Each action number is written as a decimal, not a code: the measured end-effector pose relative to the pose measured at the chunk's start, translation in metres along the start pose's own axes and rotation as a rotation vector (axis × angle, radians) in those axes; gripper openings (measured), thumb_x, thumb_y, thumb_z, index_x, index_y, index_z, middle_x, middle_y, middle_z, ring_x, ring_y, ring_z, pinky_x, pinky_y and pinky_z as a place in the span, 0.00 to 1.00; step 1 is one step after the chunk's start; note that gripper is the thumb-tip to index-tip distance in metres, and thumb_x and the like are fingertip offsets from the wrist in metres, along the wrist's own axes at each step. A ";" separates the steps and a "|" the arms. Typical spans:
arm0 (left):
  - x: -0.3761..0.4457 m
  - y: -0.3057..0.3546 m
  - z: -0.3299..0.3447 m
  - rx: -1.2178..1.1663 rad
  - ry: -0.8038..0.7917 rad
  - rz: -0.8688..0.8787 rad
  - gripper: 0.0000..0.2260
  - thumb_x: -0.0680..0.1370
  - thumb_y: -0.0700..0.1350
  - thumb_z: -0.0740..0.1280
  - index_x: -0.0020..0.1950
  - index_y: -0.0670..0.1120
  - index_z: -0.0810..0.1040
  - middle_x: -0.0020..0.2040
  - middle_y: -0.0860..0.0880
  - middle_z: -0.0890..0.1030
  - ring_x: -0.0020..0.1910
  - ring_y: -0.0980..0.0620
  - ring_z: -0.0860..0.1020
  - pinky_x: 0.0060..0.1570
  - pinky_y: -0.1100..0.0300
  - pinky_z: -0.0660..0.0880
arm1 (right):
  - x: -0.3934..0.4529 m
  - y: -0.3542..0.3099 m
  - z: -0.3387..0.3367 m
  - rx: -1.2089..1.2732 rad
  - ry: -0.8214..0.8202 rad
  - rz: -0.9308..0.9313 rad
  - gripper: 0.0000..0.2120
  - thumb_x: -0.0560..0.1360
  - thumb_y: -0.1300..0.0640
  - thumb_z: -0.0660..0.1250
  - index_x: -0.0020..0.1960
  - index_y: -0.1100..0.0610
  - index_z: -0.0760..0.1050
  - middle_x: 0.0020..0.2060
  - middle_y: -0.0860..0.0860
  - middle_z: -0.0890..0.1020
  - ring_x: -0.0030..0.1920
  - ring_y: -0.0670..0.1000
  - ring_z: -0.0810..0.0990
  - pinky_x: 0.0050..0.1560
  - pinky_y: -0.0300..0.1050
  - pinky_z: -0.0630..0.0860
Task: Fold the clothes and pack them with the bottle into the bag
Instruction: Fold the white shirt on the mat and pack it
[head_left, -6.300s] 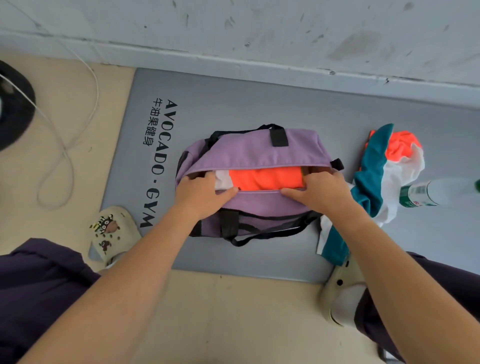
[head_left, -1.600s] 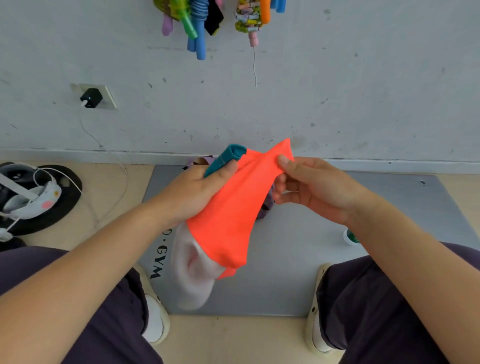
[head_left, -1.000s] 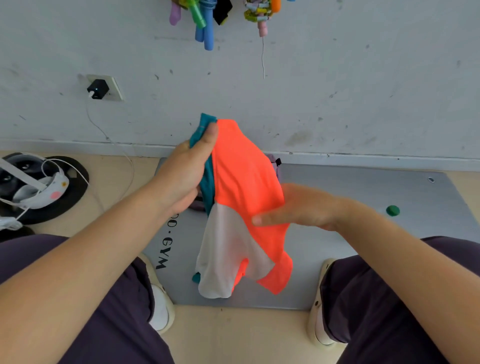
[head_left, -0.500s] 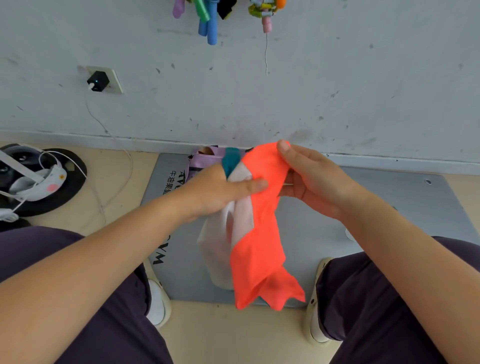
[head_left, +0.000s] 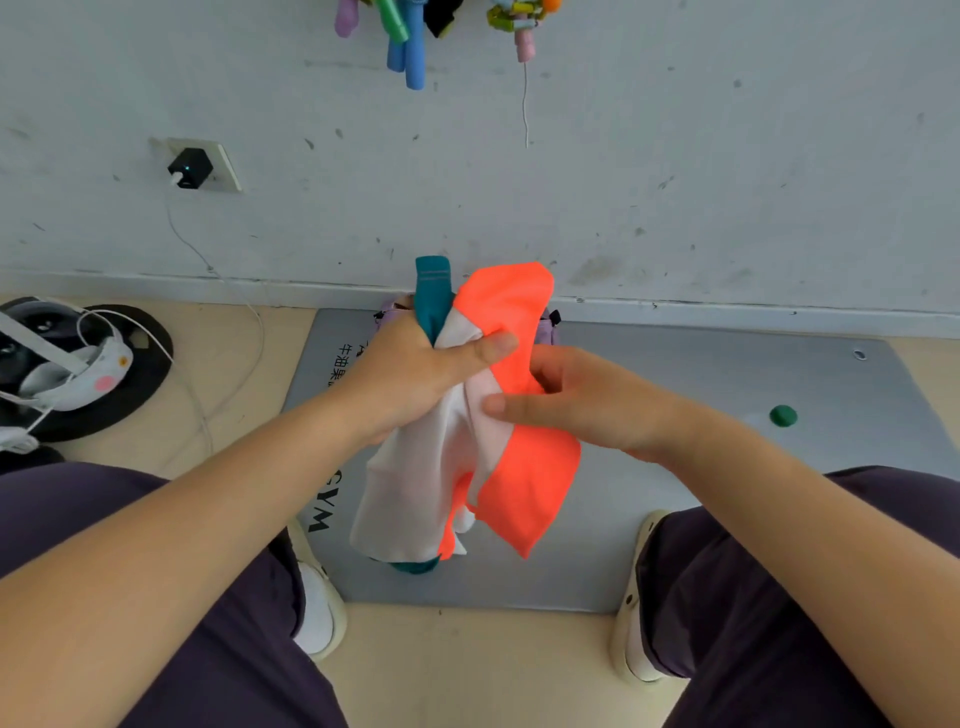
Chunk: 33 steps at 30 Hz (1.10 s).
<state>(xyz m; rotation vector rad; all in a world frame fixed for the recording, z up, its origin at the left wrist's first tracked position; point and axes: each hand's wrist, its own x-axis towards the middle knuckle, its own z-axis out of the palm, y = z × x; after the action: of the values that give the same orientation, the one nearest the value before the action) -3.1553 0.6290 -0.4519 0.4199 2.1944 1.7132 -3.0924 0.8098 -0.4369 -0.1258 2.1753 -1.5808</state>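
I see my left hand (head_left: 426, 374) gripping the bunched orange, white and teal garment (head_left: 498, 441) above the grey mat (head_left: 701, 374). My right hand (head_left: 582, 400) pinches its orange part, fingers curled. The purple bag (head_left: 545, 327) peeks out behind, at the mat's far edge. A green bottle cap (head_left: 783, 415) shows toward the mat's right edge.

Orange, white and teal garment (head_left: 519, 467) bunched above the grey gym mat (head_left: 675, 395), left hand (head_left: 415, 379) clenching its upper part, right hand (head_left: 582, 400) pinching the cloth just beside, green bottle cap (head_left: 783, 415) right on the mat, purple bag (head_left: 543, 332) behind the garment.
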 end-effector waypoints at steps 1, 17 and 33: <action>0.000 0.000 -0.001 0.001 -0.003 0.002 0.15 0.68 0.58 0.74 0.43 0.49 0.79 0.39 0.54 0.81 0.39 0.57 0.80 0.45 0.55 0.76 | 0.000 0.000 0.000 0.009 0.011 0.001 0.03 0.77 0.52 0.68 0.51 0.48 0.79 0.46 0.45 0.84 0.48 0.44 0.82 0.50 0.42 0.79; -0.008 0.009 0.012 0.070 -0.338 -0.052 0.32 0.64 0.65 0.73 0.65 0.55 0.73 0.57 0.55 0.82 0.56 0.60 0.80 0.55 0.62 0.76 | 0.002 -0.004 -0.017 0.424 0.376 -0.085 0.07 0.80 0.62 0.62 0.51 0.59 0.79 0.39 0.55 0.81 0.37 0.50 0.80 0.39 0.44 0.78; -0.006 0.014 0.000 -0.123 -0.407 -0.104 0.16 0.72 0.61 0.64 0.43 0.52 0.86 0.46 0.51 0.87 0.44 0.57 0.84 0.42 0.68 0.77 | -0.013 -0.014 -0.030 -0.090 0.208 -0.138 0.09 0.70 0.51 0.74 0.36 0.56 0.81 0.28 0.50 0.76 0.30 0.50 0.71 0.32 0.39 0.70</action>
<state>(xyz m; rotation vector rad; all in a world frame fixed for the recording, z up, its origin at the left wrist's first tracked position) -3.1496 0.6300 -0.4379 0.5561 1.7818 1.5378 -3.0950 0.8361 -0.4130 -0.1482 2.4464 -1.6336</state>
